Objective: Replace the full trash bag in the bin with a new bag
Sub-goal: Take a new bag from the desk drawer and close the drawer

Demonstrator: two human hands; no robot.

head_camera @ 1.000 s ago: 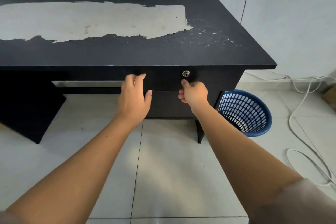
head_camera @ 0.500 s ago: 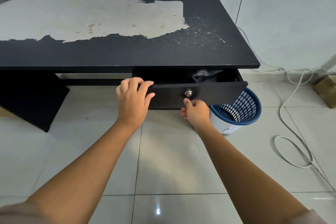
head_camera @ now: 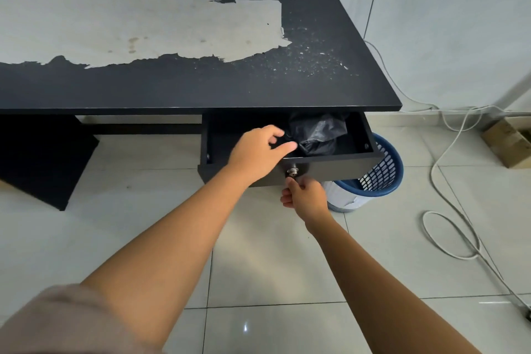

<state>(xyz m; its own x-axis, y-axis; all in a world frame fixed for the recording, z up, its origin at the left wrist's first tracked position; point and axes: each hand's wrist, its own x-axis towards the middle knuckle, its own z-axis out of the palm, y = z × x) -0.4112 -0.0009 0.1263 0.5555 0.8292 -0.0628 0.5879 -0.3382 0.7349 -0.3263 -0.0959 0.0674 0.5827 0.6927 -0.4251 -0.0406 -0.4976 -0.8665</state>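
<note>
The black drawer of the desk stands pulled out. Inside it lies a crumpled black trash bag. My left hand reaches over the drawer front with loosely spread fingers just left of the bag, holding nothing. My right hand is below the drawer front, its fingers curled under the edge by the silver lock. A blue perforated bin stands on the floor under the drawer's right end, with white material showing at its lower left side.
The black desk has a large patch of worn, pale surface. White cables loop over the tiled floor at the right. A wooden block lies by the wall at far right.
The drawer has slid further out, exposing the black bag. My left hand let go of the drawer front and moved into the drawer toward the bag. My right hand stays under the lock.
</note>
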